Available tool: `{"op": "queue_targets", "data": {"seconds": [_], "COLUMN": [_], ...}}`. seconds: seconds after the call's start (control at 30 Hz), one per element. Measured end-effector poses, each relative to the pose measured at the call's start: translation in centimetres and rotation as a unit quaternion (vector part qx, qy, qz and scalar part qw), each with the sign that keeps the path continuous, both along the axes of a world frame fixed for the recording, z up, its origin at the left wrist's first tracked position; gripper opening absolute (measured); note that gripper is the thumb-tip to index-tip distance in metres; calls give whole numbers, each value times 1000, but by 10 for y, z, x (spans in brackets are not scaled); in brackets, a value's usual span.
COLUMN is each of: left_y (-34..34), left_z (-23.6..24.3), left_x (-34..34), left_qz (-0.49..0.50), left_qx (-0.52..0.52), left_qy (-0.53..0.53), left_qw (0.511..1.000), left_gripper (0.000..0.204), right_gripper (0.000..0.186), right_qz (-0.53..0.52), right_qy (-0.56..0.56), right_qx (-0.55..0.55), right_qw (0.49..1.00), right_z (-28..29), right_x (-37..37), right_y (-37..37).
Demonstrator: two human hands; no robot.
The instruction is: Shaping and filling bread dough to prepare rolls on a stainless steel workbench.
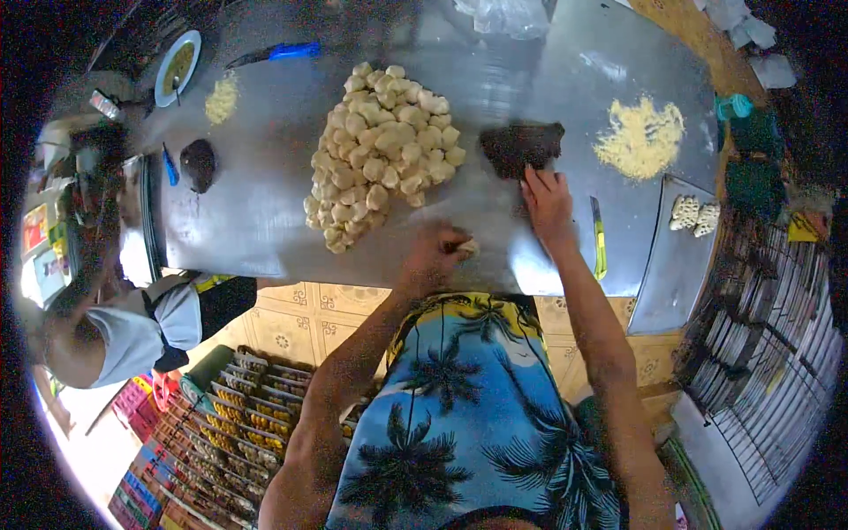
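My left hand is closed around a small piece of pale dough close to the table's near edge. A lump of dark brown paste lies on the metal table, to the right of a big heap of pale dough balls. My right hand reaches to the near edge of that paste, its fingertips drawn together against it. Whatever sits between those fingertips is too small to make out apart from the paste.
Yellowish flour is spread at the right, near a yellow-green cutter and a tray with shaped dough pieces. At the left lie another dark lump, a blue-handled tool and a bowl. A co-worker stands left, beside racked trays.
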State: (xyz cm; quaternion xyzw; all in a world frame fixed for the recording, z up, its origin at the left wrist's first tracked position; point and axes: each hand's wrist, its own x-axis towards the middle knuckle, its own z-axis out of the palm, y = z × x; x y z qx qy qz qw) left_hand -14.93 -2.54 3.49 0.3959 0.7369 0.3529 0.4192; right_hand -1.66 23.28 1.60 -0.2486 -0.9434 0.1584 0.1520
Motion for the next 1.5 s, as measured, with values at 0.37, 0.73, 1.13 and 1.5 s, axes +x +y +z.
{"op": "queue_targets", "data": {"seconds": [0.37,0.73,1.13,1.5], "left_y": [28,91,82,61], "left_z": [-18,-22,-26,-27], "left_x": [54,121,122,140], "left_qz": [157,204,186,99], "left_qx": [-72,-78,-9,21], "left_qy": [-88,-101,54,198], "left_qw": [981,971,981,975], "left_gripper": [45,34,34,58], "right_gripper": [25,51,44,25], "right_qz": [-5,34,99,30], "right_qy": [-170,89,-1,67], "right_qx": [-409,-197,-132,-197], "right_qw": [897,976,986,978], "right_z": [7,-28,-9,-7], "right_x": [22,134,133,121], "right_y": [17,-69,-56,-51]}}
